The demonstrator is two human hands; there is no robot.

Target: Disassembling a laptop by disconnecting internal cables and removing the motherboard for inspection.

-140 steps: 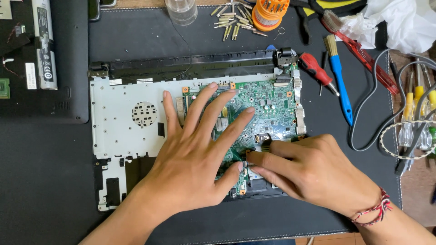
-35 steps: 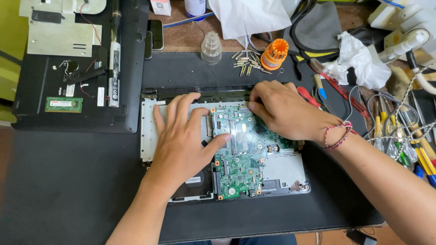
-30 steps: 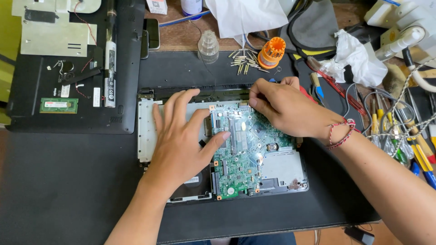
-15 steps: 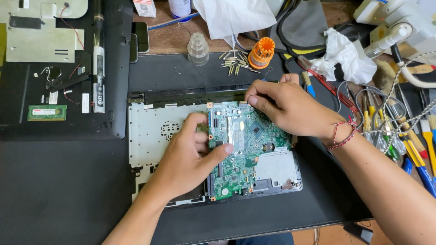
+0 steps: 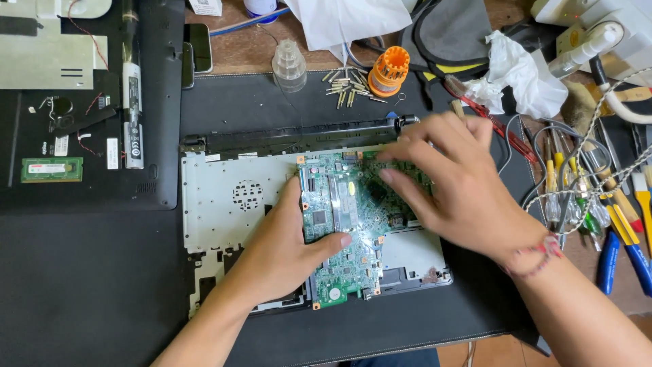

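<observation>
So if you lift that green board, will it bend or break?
The green circuit board probably stays stiff, being a flat rigid sheet. It looks thin, so likely light. The tiny parts on it seem fragile, so the left hand and right hand gripping its edges looks wise.

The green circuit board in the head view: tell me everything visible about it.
The green circuit board is a flat, irregular panel crowded with small chips, connectors and a silver slot. It lies in the open silver-grey laptop chassis on the dark mat. The left hand grips its left edge, thumb on top; the right hand covers its upper right part. Whether it is lifted cannot be told.
</observation>
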